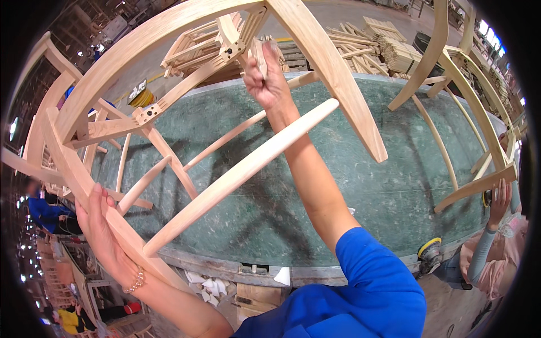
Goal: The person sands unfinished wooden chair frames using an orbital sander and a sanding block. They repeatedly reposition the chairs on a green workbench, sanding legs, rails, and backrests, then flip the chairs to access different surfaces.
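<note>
An unfinished pale wooden chair frame [248, 163] lies tilted on a green worktable [394, 191], its curved rails arching over the tabletop. My left hand [104, 231] grips the frame's curved rail at the lower left, a bead bracelet on the wrist. Reaching through the frame, my right hand [266, 76] is closed on a small folded piece of sandpaper [259, 56] pressed against a joint near the top of the frame. My sleeve is blue.
A second bare chair frame [473, 112] stands on the table at the right, held by another person [496, 248] in pink. An orbital sander [429, 250] rests at the table's edge. Stacks of wooden parts [383, 45] lie beyond the table. Other workers sit at the left.
</note>
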The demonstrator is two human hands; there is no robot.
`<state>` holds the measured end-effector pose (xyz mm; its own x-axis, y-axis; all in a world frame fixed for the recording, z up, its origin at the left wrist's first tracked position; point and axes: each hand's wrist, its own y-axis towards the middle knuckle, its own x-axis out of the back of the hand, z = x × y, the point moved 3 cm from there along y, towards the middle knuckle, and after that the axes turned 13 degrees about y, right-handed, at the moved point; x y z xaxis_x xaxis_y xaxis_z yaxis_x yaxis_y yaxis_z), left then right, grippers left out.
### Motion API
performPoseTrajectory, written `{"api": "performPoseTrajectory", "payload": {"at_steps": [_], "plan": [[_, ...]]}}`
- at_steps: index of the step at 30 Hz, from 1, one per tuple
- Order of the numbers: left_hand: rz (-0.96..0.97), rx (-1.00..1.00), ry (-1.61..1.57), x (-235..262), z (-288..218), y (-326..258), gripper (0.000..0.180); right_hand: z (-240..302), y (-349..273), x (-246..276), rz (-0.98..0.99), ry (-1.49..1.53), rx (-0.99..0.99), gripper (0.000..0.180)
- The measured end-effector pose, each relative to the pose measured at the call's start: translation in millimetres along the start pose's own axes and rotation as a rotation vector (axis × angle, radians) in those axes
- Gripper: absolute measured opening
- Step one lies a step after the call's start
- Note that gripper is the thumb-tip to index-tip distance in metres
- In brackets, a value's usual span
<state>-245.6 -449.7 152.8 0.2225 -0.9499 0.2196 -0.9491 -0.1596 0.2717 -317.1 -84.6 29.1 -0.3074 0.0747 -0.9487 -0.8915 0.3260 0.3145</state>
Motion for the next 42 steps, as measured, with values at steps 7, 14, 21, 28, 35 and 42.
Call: {"api": "performPoseTrajectory", "payload": {"at_steps": [7,14,21,28,35,42], "plan": [[-0.029,0.002,-0.029,-5.2,-0.7,-5.1,0.025,6.9,31.8,-22.5,0.206,0.357,-0.010,0.024],[-0.005,0.011,-0.021,-1.8,-4.0,-1.6,0.026,7.7,51.4,-31.4,0.192,0.580,-0.070,0.024],[-0.005,-0.005,-0.021,-3.5,-0.2,1.4,0.026,6.0,53.9,-33.0,0.198,0.589,0.007,0.025],[-0.008,-0.019,0.046,-1.6,0.3,3.2,0.028,7.4,59.7,-35.7,0.104,0.638,0.038,0.023],[0.055,-0.017,0.025,-8.8,-0.4,9.5,0.025,25.8,94.1,-14.7,0.339,0.725,-0.053,0.034],[0.011,-0.033,0.015,2.7,3.9,4.7,0.025,11.6,78.8,-28.4,0.186,0.707,-0.021,0.029]]}}
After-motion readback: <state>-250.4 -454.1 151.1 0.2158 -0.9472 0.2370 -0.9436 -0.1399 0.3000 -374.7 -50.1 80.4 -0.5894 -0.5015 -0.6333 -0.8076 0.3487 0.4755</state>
